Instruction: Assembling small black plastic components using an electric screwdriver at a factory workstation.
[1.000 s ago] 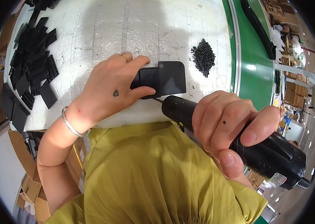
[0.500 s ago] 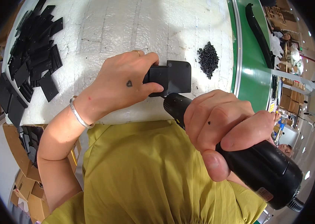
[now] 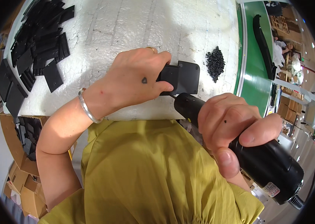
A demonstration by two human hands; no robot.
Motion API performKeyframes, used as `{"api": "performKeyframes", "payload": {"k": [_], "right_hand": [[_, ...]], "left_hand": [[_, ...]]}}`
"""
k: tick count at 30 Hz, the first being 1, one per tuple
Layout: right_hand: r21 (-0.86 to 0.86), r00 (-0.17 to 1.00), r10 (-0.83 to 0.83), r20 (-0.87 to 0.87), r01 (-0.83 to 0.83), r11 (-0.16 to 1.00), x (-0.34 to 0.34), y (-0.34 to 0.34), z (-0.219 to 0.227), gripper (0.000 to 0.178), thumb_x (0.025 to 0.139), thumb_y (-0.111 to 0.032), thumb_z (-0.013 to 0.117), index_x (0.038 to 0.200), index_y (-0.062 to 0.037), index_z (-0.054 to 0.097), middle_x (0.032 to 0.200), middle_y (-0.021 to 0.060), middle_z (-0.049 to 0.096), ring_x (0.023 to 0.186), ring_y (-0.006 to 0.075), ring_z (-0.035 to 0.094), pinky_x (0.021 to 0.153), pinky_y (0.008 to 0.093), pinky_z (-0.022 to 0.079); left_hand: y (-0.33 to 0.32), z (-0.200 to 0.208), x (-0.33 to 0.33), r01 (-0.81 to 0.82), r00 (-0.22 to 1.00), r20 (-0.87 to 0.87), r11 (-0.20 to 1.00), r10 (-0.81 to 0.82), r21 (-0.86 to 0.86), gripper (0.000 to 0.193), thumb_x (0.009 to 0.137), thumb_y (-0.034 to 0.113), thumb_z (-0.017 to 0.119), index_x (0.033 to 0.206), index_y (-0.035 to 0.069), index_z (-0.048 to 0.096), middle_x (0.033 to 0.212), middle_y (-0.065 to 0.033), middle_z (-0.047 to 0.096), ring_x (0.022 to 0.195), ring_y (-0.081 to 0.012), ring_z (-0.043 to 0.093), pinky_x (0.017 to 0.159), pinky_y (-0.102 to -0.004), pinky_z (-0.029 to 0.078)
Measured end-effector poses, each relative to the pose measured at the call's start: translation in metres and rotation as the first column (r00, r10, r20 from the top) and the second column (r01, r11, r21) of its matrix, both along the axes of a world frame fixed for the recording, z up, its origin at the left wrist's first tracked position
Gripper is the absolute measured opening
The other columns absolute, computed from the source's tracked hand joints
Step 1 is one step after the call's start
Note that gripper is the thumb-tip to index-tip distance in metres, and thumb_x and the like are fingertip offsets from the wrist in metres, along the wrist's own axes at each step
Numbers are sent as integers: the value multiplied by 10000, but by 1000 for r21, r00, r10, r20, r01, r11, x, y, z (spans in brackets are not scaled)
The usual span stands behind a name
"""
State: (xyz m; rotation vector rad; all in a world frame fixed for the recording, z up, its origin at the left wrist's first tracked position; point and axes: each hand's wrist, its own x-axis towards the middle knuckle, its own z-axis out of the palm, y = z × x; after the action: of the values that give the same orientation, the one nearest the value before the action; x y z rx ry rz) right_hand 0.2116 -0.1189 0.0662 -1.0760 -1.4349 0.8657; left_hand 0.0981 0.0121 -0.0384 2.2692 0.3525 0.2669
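My left hand (image 3: 135, 76) grips a small black plastic piece (image 3: 188, 77) over the table, thumb on its top and fingers around its far side. The piece has a wider plate with rounded corners at its right end. In my right hand (image 3: 237, 128) is a black electric screwdriver (image 3: 273, 164), fingers wrapped round its body. It lies slanted, and its thin bit reaches the near edge of the piece, close to my left thumb. Whether a screw sits at the bit's tip cannot be made out.
A heap of small black screws (image 3: 215, 64) lies right of the piece on the white-covered table (image 3: 135, 26). Many flat black plates (image 3: 40, 41) are piled at the left. Beyond the right edge runs a green surface (image 3: 252, 63) with a long black strip (image 3: 263, 48). A cardboard box (image 3: 10, 140) stands lower left.
The whole view has shifted slightly, so table, hands and tool appear farther right. Both hands keep their grips, and the bit remains at the piece's near edge.
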Motion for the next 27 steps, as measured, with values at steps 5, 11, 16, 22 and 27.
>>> {"api": "performKeyframes", "payload": {"k": [5, 11, 16, 22, 27], "right_hand": [[86, 996, -73, -60, 78, 993, -4, -2, -12, 336, 712, -72, 654, 842, -151, 354, 537, -20, 457, 385, 112, 410, 415, 259, 360], [76, 999, -21, -35, 24, 997, -2, 1, -13, 326, 710, -69, 653, 814, -140, 352, 547, -23, 467, 390, 103, 421, 411, 250, 370], [72, 999, -37, -30, 40, 997, -2, 3, -12, 325, 717, -60, 643, 828, -139, 348, 560, -20, 476, 400, 104, 429, 420, 258, 380], [95, 981, -159, -112, 170, 981, -5, -3, -12, 312, 738, -37, 618, 915, -136, 381, 570, -31, 476, 433, 119, 455, 442, 262, 374], [189, 806, -332, -490, 470, 862, 6, -23, -1, 474, 758, -131, 631, 1172, -89, 404, 691, 18, 541, 562, 126, 538, 568, 268, 435]], "left_hand": [[-1, -4, 1, -12, 1000, 15, 1000, 11, 13, 368, 694, 289, 723, 944, 70, 564, 779, -93, 582, 758, -300, 572, 659, -380, 452], [-1, -2, 1, -6, 1000, -25, 1000, 6, 10, 373, 689, 293, 724, 943, 71, 567, 786, -93, 581, 761, -302, 570, 658, -386, 451], [-2, -5, 1, -31, 1000, 3, 999, 30, 26, 382, 678, 299, 731, 940, 72, 570, 784, -93, 583, 765, -301, 571, 661, -383, 452], [4, 2, 4, -10, 1000, 6, 1000, 10, 18, 376, 666, 252, 738, 956, 74, 576, 800, -111, 595, 781, -309, 572, 670, -375, 458], [7, 15, 1, -205, 900, 152, 706, 408, -678, 349, 740, 199, 711, 1023, 30, 595, 792, -80, 605, 729, -152, 575, 679, -278, 465]]}}
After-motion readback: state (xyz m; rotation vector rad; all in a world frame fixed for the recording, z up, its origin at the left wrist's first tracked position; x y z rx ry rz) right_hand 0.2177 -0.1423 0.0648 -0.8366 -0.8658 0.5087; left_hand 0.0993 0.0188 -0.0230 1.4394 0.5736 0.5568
